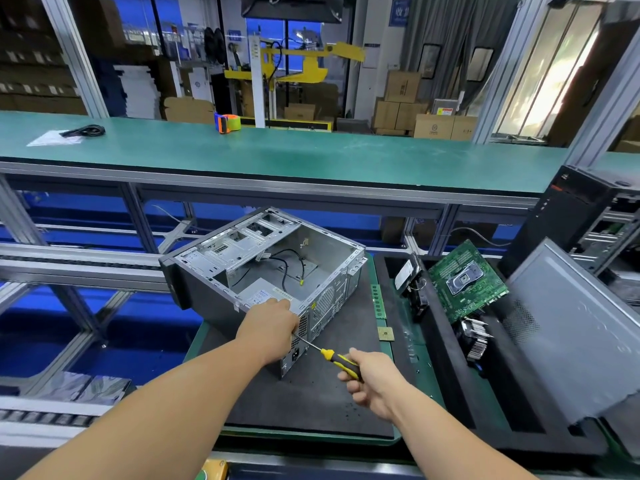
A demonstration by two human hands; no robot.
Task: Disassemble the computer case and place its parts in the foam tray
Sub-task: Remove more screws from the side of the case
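An open grey computer case (pixel 221 258) lies on its side on a dark foam mat (pixel 311 403). A power supply (pixel 263 296) sits in its near corner. My left hand (pixel 270 327) grips the case's near rear corner by the power supply. My right hand (pixel 370 379) holds a yellow-and-black screwdriver (pixel 329 355), its tip at the case's rear panel beside my left hand. To the right, the black foam tray (pixel 446 368) holds a green motherboard (pixel 467 282), a heatsink (pixel 476 337) and a hard drive (pixel 407 271).
A grey side panel (pixel 571 327) leans on the tray's right side. A second black tower case (pixel 575 216) stands behind it. A RAM stick (pixel 378 301) and a CPU chip (pixel 385 333) lie at the mat's right edge. Tape dispenser (pixel 227 123) and cable (pixel 83 130) sit on the green shelf.
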